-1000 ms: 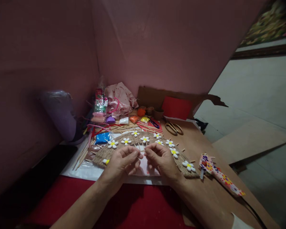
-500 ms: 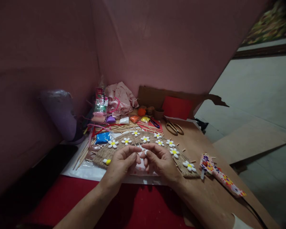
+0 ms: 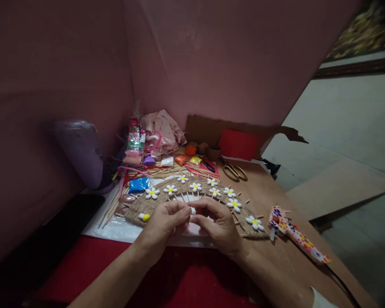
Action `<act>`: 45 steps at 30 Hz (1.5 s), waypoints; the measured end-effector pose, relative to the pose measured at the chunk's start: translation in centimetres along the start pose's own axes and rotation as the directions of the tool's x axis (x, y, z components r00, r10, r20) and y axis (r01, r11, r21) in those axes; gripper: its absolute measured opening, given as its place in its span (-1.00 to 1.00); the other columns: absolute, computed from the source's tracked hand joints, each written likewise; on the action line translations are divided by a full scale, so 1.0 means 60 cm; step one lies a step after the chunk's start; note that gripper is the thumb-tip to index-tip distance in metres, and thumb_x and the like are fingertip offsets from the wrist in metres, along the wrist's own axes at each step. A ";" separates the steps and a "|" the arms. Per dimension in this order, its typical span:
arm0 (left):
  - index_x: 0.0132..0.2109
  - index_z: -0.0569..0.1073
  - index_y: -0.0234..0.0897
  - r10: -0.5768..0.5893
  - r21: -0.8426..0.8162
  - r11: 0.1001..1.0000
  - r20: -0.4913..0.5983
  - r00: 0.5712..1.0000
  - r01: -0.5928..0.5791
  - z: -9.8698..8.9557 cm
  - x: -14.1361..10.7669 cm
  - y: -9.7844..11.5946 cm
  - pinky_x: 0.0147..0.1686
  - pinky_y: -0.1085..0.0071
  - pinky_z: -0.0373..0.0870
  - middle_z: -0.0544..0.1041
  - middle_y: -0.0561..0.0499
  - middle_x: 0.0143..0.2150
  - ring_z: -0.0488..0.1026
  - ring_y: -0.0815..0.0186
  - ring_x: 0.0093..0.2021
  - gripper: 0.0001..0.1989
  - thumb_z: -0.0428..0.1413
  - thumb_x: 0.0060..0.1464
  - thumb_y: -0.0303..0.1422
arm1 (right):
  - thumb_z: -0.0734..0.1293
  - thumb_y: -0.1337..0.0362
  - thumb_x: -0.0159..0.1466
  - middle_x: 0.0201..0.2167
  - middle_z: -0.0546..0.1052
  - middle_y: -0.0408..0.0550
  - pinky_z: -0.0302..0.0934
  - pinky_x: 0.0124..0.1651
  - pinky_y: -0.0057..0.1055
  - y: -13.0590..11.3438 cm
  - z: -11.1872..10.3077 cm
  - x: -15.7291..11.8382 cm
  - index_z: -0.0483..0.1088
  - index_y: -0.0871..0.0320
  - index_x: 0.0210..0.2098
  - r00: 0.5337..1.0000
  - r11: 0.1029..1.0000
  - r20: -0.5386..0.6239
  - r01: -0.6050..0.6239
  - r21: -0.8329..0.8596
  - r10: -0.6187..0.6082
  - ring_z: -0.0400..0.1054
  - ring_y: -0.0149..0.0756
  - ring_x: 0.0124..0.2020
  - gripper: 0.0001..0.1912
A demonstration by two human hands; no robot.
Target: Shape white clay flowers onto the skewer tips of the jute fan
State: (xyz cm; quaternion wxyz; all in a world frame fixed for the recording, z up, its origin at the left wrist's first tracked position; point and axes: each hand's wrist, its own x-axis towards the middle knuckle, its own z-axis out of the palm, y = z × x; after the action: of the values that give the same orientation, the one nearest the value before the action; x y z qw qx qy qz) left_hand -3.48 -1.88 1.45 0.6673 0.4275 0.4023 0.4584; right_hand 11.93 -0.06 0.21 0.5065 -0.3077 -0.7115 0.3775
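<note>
Between my fingertips is a small white lump of modelling clay (image 3: 193,211). My left hand (image 3: 167,222) pinches it from the left with thumb and index finger. From the other side, the thumb and index finger of my right hand (image 3: 217,222) close around it. Beneath and beyond both hands lies a twine-wrapped arch (image 3: 162,200) with short wooden sticks poking out of its edges. White flowers with yellow centres, such as this daisy (image 3: 234,204), dot the arch. At its lower left, a yellow centre (image 3: 146,217) has a white petal beside it.
A flowered glue gun (image 3: 297,235) with a black cord lies at the right. Scissors (image 3: 233,171) rest behind the arch, near several clay packets, including a blue packet (image 3: 139,185). Wooden sticks (image 3: 112,209) lie at the left. A purple container (image 3: 83,154) stands against the wall.
My fingertips have come together a little lower, and the white clay lump now shows between them. The arch and the things around it have stayed put.
</note>
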 end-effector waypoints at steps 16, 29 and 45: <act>-0.54 0.35 -0.34 -0.045 0.052 0.998 -0.054 0.998 0.048 0.003 0.000 0.005 -0.67 0.56 -0.15 0.29 0.13 -0.66 0.08 0.54 -0.68 -0.63 0.19 -0.11 -0.10 | 0.33 0.36 0.19 -0.45 0.42 -0.10 0.18 -0.38 -0.43 0.001 -0.004 0.003 0.49 0.14 -0.35 0.990 0.983 -0.016 0.137 -0.126 -0.140 0.29 -0.37 -0.41 -0.93; -0.53 0.38 -0.35 -0.061 0.017 0.998 -0.075 0.995 0.062 0.004 -0.003 0.006 -0.69 0.57 -0.16 0.33 0.08 -0.66 0.07 0.55 -0.70 -0.62 0.16 -0.06 -0.09 | 0.34 0.33 0.19 -0.44 0.42 -0.11 0.17 -0.40 -0.45 -0.003 -0.002 0.002 0.46 0.14 -0.34 0.996 0.987 -0.038 0.077 -0.139 -0.083 0.30 -0.37 -0.41 -0.95; -0.53 0.34 -0.33 -0.058 -0.021 0.998 -0.092 0.994 0.057 0.003 -0.003 0.006 -0.70 0.57 -0.17 0.29 0.14 -0.68 0.07 0.56 -0.72 -0.61 0.19 -0.11 -0.07 | 0.33 0.31 0.20 -0.44 0.42 -0.10 0.22 -0.37 -0.43 -0.005 -0.001 0.002 0.44 0.13 -0.37 0.997 0.994 -0.039 0.062 -0.092 -0.066 0.33 -0.35 -0.39 -0.96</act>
State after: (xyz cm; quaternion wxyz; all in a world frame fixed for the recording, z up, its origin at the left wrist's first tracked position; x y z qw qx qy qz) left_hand -3.43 -1.99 1.89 0.6646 0.3880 0.4409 0.4620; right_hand 11.93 -0.12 0.49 0.5187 -0.3155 -0.7266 0.3217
